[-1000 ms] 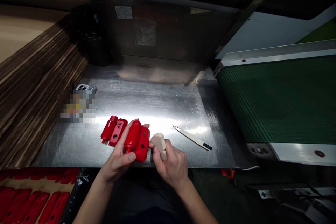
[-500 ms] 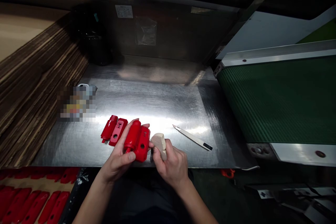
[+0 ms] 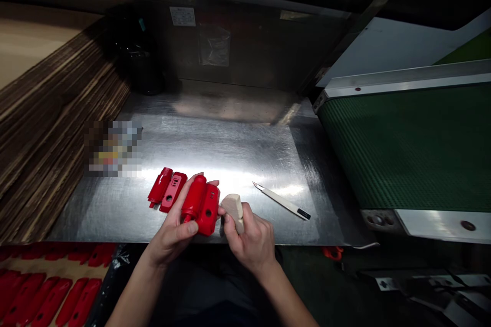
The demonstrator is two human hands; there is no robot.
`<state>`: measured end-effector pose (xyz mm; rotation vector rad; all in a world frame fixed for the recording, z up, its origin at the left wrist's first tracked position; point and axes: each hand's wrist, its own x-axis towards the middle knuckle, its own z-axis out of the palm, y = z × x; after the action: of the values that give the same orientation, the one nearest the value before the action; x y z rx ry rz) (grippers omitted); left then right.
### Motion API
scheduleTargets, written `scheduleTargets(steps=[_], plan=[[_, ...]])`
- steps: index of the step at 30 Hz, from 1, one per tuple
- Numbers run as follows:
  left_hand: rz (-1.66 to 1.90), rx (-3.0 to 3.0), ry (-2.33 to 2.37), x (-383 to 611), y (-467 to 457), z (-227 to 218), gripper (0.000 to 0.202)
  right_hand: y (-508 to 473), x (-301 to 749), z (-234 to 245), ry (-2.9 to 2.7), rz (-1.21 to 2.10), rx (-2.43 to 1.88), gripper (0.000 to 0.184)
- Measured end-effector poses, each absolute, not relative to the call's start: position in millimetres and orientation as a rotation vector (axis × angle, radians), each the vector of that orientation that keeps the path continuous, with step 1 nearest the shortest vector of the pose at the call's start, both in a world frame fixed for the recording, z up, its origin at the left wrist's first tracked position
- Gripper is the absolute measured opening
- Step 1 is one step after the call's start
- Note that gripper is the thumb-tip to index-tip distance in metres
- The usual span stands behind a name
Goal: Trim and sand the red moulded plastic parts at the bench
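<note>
My left hand is closed around a red plastic housing part, which has a rounded barrel half beside a flatter half with a dark round hole. Between the thumb and fingers of my right hand is a pale, whitish block with a worn, rounded top; its exact kind I cannot make out. The block is just right of the red part. Left of my left hand, a second red plastic part of like shape lies on the metal table. A white-handled craft knife rests to the right.
Stacked cardboard sheets rise on the left, with a dark container behind. A green conveyor belt runs along the right. Below the table's left front edge, several red parts lie in rows.
Both hands keep almost the same pose, with the red part and pale block in them. The whole view has shifted very slightly.
</note>
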<state>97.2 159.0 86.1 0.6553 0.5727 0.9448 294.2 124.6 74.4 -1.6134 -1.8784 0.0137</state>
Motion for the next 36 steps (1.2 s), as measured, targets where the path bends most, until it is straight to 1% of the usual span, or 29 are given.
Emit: scheduleTargets(steps=[16, 24, 36], plan=[[0.946, 0.644, 0.589, 97.7, 158.7, 86.9, 0.093, 124.1, 294.1, 72.7, -1.873, 0.009, -1.614, 0.033], [0.937, 0.653, 0.58, 97.6, 159.0, 87.4, 0.09, 124.7, 293.8, 72.8, -1.873, -0.003, -1.619, 0.034], [0.96, 0.629, 0.584, 97.5, 158.4, 85.6, 0.091, 124.4, 294.0, 74.0, -1.877, 0.017, -1.619, 0.03]])
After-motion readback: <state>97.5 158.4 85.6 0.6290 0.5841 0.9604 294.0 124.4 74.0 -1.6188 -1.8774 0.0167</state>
